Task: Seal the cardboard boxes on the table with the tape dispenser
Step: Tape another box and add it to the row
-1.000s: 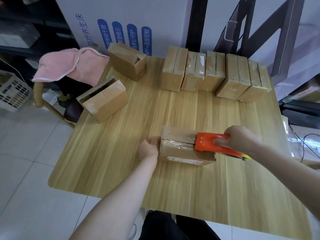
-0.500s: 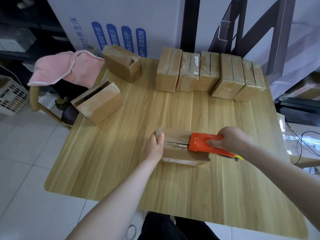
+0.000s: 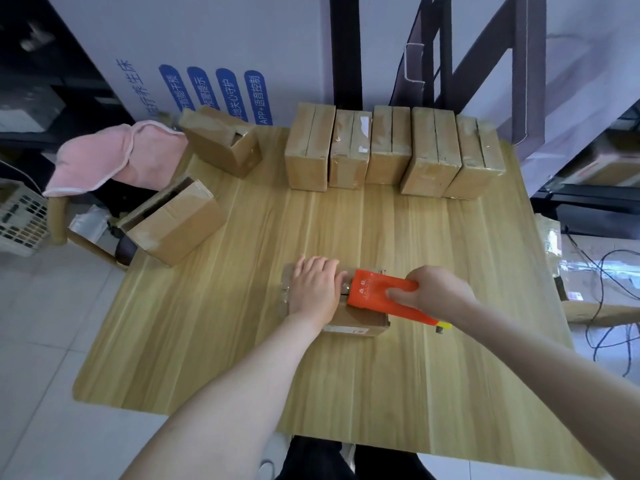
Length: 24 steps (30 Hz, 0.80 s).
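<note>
- Head view: the box [image 3: 360, 322] being sealed lies near the front middle of the table [image 3: 242, 341], its long side running left to right.
- The left hand [image 3: 313, 289] lies flat on the box's left end, fingers spread and pressing down, not gripping anything.
- The right hand [image 3: 438, 294] is closed round the orange tape dispenser [image 3: 377, 294], thumb on its side; the dispenser's front end rests on the box top just beside the left hand's fingertips.
- To do this step well, I judge the left hand should keep the flaps pressed shut and the box from sliding, while the dispenser is drawn to the right along the seam, kept low so the tape lies without wrinkles.
- The tape should run over the right edge and down the side before it is cut; the blade cannot be seen from here.
- Two boxes [image 3: 175, 221] at the left edge have gaping flaps and look unsealed; a row of boxes [image 3: 391, 154] stands along the far edge, apparently taped.
</note>
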Available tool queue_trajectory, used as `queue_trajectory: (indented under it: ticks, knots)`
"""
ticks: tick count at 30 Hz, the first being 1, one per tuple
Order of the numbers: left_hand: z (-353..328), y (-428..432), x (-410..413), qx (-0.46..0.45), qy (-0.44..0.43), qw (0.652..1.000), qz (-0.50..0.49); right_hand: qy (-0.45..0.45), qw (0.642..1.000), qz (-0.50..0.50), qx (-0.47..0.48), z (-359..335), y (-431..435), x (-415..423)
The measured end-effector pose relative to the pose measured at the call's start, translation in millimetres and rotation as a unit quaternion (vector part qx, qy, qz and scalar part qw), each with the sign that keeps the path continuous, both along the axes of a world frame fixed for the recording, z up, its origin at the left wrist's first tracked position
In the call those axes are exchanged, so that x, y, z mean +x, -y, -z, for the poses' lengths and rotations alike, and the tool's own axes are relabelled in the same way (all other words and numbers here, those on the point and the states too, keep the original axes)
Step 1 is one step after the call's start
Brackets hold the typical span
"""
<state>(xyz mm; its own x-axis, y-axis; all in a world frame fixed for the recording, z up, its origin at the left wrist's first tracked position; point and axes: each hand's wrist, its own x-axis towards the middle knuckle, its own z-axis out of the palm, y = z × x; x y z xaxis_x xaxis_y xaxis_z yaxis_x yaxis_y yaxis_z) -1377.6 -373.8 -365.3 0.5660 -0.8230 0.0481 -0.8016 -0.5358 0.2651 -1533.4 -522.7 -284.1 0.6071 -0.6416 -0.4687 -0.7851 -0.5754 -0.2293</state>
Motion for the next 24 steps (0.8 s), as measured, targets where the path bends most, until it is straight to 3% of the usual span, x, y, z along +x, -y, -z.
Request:
queue_trajectory:
  ticks: [10, 18, 24]
  knots:
    - [-1, 1, 1, 0.015, 0.016, 1.0, -0.01, 0.068, 0.992, -0.083, 0.071, 9, 34, -15]
    - [1, 3, 0, 0.014, 0.012, 0.999, -0.032, 0.1, 0.985, 0.014, 0.139, 29, 99, -90]
    - [1, 4, -2, 0.014, 0.02, 0.999, -0.041, 0.0, 0.996, -0.085, 0.023, 31, 83, -59]
